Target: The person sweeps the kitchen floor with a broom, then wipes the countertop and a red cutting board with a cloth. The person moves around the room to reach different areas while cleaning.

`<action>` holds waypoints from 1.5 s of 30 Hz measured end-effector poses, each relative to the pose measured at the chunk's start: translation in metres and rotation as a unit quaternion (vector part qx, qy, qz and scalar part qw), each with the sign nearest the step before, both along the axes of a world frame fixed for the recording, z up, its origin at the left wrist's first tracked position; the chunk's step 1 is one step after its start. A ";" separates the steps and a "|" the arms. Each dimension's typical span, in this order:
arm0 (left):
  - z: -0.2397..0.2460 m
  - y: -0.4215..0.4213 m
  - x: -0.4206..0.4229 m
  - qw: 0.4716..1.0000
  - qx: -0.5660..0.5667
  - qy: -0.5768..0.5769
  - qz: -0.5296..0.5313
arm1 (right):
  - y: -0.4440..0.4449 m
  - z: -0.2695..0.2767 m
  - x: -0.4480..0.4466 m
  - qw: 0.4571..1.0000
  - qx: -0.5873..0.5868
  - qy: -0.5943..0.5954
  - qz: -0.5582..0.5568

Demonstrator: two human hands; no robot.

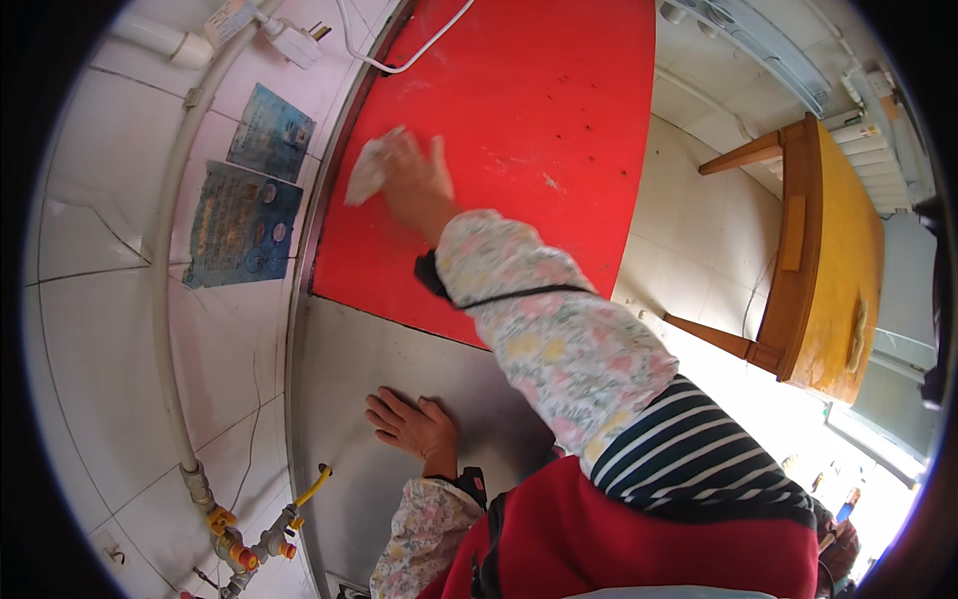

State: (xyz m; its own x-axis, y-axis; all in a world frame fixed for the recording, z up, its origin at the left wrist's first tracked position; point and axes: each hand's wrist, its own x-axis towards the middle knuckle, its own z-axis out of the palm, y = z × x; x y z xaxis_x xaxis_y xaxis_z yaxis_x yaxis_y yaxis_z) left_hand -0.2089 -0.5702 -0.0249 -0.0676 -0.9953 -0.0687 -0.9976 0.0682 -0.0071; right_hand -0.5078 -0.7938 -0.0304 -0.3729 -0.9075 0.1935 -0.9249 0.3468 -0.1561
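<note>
My right hand (415, 180) is on a white cloth (367, 171) against the red board surface (494, 112), near its wall-side edge. The hand is blurred, with the thumb standing apart and the cloth under the fingers. Pale smudges and small dark holes mark the red surface. Lower down, my left hand (415, 428) rests palm down on a bare stainless steel countertop (359, 352), its fingers somewhat spread and nothing in it. Floral sleeve covers are on both forearms.
Along the tiled wall run a pale pipe (174, 247) and gas valves (238, 550) with a yellow hose (310, 490). Two worn posters (247, 224) hang there. A white plug (293, 43) and a looped white cable (400, 69) are near the top. A wooden table (831, 262) stands at right.
</note>
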 end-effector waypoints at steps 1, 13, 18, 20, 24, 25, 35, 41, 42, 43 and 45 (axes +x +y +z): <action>0.000 0.000 0.000 1.000 -0.003 0.000 -0.005 | 0.006 -0.002 -0.020 0.998 0.013 0.020 -0.064; 0.004 0.000 0.000 1.000 -0.002 0.008 -0.013 | 0.330 -0.050 -0.226 0.873 0.173 -0.122 -0.439; 0.002 -0.002 0.001 1.000 -0.004 0.010 -0.012 | 0.393 -0.062 -0.259 0.856 -0.001 -0.187 -0.481; 0.003 -0.002 0.002 1.000 -0.006 0.011 -0.015 | 0.364 -0.053 -0.258 0.789 -0.310 -0.288 -0.445; 0.006 -0.003 0.000 0.999 0.009 0.037 -0.006 | 0.226 -0.011 -0.199 0.832 -0.401 -0.365 -0.119; 0.007 -0.003 0.000 0.999 0.017 0.043 -0.002 | 0.180 -0.003 -0.171 0.665 -0.486 -0.564 -0.063; 0.007 -0.004 -0.002 0.999 0.022 0.023 0.003 | -0.023 0.003 0.000 0.973 -0.144 0.043 0.176; 0.001 -0.005 0.001 1.000 -0.002 0.029 -0.011 | -0.065 -0.005 -0.099 0.993 -0.085 0.088 -0.003; 0.001 -0.005 0.001 1.000 0.002 0.026 -0.012 | -0.059 -0.008 -0.120 0.990 -0.091 0.089 -0.055; 0.000 -0.005 0.001 1.000 0.000 0.025 -0.012 | -0.048 -0.011 -0.140 0.984 -0.100 0.094 -0.109; 0.000 -0.005 0.002 1.000 -0.003 0.027 -0.015 | -0.016 -0.012 -0.181 0.969 -0.105 0.098 -0.200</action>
State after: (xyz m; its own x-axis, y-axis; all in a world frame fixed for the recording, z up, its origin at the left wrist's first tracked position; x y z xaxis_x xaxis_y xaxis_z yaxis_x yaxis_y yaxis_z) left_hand -0.2072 -0.5752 -0.0245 -0.1005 -0.9933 -0.0575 -0.9941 0.0979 0.0466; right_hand -0.6885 -0.8095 -0.0424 -0.6235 -0.6311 0.4614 -0.7424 0.6630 -0.0963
